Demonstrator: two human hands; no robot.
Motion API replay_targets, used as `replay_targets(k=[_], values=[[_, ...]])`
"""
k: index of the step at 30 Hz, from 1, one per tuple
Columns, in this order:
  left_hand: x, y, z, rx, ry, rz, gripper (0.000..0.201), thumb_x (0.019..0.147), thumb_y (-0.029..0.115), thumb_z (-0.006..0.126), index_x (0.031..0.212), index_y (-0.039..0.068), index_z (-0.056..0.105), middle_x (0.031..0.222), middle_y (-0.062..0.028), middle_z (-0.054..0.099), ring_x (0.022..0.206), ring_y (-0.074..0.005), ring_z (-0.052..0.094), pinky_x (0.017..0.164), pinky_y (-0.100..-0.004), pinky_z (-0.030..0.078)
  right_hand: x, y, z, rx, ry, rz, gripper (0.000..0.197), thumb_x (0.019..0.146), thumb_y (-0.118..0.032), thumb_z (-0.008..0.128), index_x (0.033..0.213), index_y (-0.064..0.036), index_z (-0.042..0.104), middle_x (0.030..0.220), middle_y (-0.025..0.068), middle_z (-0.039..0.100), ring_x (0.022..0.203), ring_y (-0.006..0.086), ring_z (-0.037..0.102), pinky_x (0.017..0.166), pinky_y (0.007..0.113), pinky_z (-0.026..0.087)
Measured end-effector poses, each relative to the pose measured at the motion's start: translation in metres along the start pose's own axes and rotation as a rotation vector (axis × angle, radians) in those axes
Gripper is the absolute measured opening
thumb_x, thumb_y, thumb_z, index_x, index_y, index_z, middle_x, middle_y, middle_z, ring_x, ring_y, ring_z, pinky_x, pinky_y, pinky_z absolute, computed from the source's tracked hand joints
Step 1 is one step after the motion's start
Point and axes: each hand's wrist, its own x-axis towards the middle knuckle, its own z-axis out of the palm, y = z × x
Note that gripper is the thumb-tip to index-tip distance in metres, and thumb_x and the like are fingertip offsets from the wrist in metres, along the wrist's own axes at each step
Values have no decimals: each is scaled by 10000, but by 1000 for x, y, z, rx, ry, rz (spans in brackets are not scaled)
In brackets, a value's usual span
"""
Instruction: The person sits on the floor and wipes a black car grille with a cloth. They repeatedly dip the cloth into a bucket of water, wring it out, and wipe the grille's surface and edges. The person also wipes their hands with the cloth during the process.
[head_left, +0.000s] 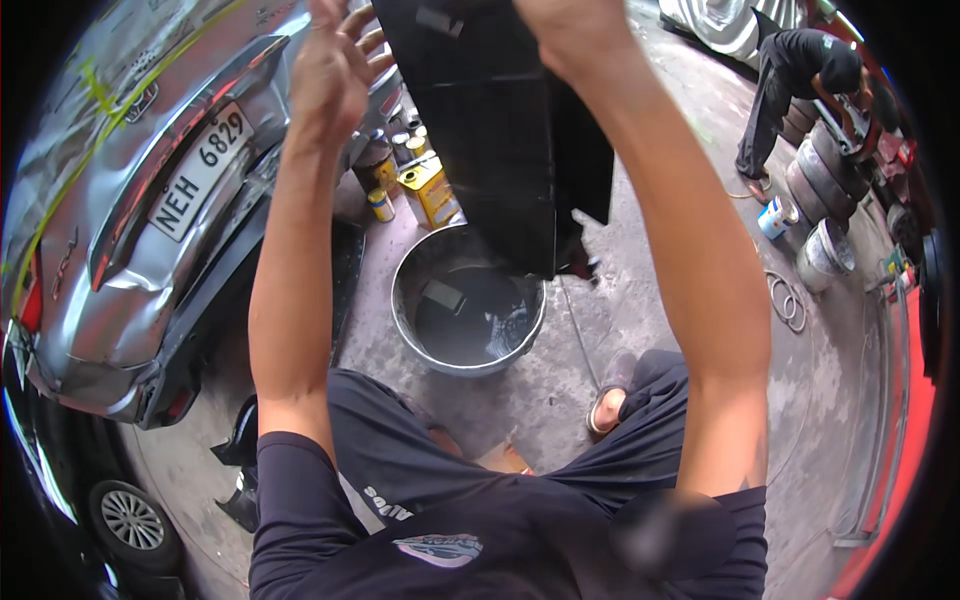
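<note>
A long black panel (490, 130), with a jagged lower right edge, hangs tilted in front of me. My right hand (580, 35) grips its upper right edge; most of the fingers are hidden or cut off by the picture's top. My left hand (338, 75) is raised at the panel's left edge, its fingers apart and their tips close to it; whether they touch, I cannot tell. Beneath the panel, a round bucket (402, 318) of murky grey water stands on the floor between my feet. A pale rectangular shape shows in the water, either an object or a reflection.
A silver car with a dented rear (130, 270) stands at left. Behind the bucket are a yellow can (428, 190) and several smaller tins. At right, a person in dark clothes (790, 90) bends beside stacked tires (825, 180), a paint can (775, 217) and a white pail (822, 258).
</note>
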Motion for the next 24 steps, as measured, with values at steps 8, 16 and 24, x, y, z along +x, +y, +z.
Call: replay_targets(k=[8, 16, 24], values=[[-72, 20, -14, 252, 205, -52, 799, 1019, 649, 606, 1587, 142, 363, 1417, -109, 565, 1308, -283, 572, 979, -526, 593, -115, 136, 8, -641, -65, -184, 267, 805, -138, 828, 1001, -25, 686, 826, 185, 674, 713, 346, 661, 633, 434, 520], [-182, -57, -77, -137, 600, -140, 580, 1000, 416, 762, 1421, 87, 537, 1298, -120, 670, 1173, -286, 685, 1002, -506, 591, -244, 177, 10, -828, -323, 79, 268, 880, -73, 760, 1138, -79, 686, 968, 176, 648, 920, 410, 652, 775, 472, 526], [-237, -87, -100, -88, 714, -172, 488, 950, 222, 768, 1355, 2, 607, 1253, -159, 716, 1185, -339, 695, 1076, -501, 554, -270, 165, -22, -679, -574, 592, 533, 993, -418, 722, 1308, 11, 689, 1369, 265, 589, 1267, 403, 585, 1074, 445, 472]])
